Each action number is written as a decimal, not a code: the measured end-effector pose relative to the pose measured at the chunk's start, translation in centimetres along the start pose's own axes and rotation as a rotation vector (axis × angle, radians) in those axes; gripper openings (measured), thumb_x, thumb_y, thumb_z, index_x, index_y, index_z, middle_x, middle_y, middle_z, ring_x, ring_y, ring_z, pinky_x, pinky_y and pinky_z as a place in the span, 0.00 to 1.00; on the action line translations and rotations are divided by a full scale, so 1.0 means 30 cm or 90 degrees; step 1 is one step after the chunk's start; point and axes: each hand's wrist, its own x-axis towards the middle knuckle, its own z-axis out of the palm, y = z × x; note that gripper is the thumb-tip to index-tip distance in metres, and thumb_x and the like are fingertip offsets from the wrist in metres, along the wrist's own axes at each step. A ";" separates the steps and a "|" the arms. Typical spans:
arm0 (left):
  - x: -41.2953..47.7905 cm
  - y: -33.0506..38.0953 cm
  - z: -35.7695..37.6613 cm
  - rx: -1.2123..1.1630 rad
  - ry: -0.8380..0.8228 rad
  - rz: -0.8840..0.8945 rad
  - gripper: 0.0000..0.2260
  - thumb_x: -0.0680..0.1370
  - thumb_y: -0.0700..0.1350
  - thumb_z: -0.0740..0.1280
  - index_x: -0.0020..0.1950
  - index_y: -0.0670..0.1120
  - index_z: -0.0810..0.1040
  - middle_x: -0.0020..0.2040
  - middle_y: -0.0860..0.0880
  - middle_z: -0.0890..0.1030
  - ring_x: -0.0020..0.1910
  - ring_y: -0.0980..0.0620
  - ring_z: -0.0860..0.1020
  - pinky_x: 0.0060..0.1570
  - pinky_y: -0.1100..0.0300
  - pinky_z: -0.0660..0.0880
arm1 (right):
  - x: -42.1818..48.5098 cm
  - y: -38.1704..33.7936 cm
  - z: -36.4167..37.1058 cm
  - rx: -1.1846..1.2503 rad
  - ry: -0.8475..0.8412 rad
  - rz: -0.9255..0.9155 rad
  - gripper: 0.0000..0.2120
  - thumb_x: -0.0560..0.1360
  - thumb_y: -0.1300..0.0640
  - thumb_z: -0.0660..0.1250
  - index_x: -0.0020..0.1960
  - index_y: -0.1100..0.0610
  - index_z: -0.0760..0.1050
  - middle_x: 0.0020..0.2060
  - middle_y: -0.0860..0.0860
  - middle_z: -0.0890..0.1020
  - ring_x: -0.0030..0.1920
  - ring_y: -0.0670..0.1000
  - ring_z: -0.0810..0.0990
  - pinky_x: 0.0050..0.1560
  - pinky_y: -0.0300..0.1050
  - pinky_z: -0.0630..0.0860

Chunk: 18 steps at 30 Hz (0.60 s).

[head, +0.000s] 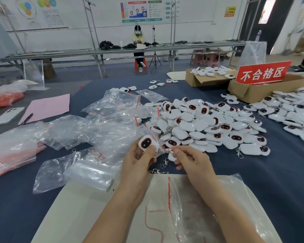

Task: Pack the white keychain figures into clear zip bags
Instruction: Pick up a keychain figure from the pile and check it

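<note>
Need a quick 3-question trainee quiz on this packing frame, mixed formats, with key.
1. True or false: the left hand holds a white keychain figure with its dark face towards the camera.
2. Where is the big loose pile of figures? A) left of the hands B) ahead and to the right of the hands C) inside the box with the red sign
3. What colour is the sheet of paper beside the phone?

Key: 1 true; 2 B; 3 pink.
</note>
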 end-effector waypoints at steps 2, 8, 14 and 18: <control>-0.020 -0.011 -0.006 0.237 -0.019 0.140 0.13 0.80 0.38 0.69 0.56 0.57 0.82 0.52 0.50 0.83 0.50 0.49 0.83 0.46 0.56 0.80 | -0.001 -0.009 0.007 0.050 -0.025 -0.002 0.06 0.80 0.54 0.68 0.54 0.48 0.82 0.44 0.44 0.87 0.44 0.42 0.84 0.44 0.33 0.78; -0.051 -0.020 -0.014 0.684 -0.143 0.398 0.14 0.82 0.44 0.64 0.66 0.57 0.78 0.56 0.57 0.71 0.58 0.53 0.73 0.56 0.54 0.75 | -0.024 -0.034 0.029 0.092 -0.143 0.009 0.11 0.77 0.60 0.71 0.59 0.52 0.80 0.50 0.46 0.87 0.54 0.45 0.85 0.50 0.32 0.77; -0.035 -0.016 -0.020 0.541 -0.053 0.325 0.06 0.82 0.44 0.67 0.56 0.55 0.80 0.49 0.62 0.82 0.52 0.61 0.81 0.51 0.70 0.73 | -0.013 -0.052 -0.002 0.211 -0.028 0.058 0.11 0.77 0.58 0.70 0.59 0.52 0.80 0.48 0.51 0.87 0.52 0.49 0.86 0.50 0.33 0.79; -0.020 -0.023 -0.033 0.503 -0.010 0.292 0.05 0.83 0.51 0.66 0.57 0.59 0.79 0.51 0.62 0.82 0.52 0.60 0.81 0.49 0.66 0.76 | -0.005 -0.066 -0.018 0.312 0.018 0.079 0.16 0.73 0.55 0.72 0.61 0.54 0.79 0.49 0.55 0.87 0.52 0.50 0.86 0.49 0.33 0.79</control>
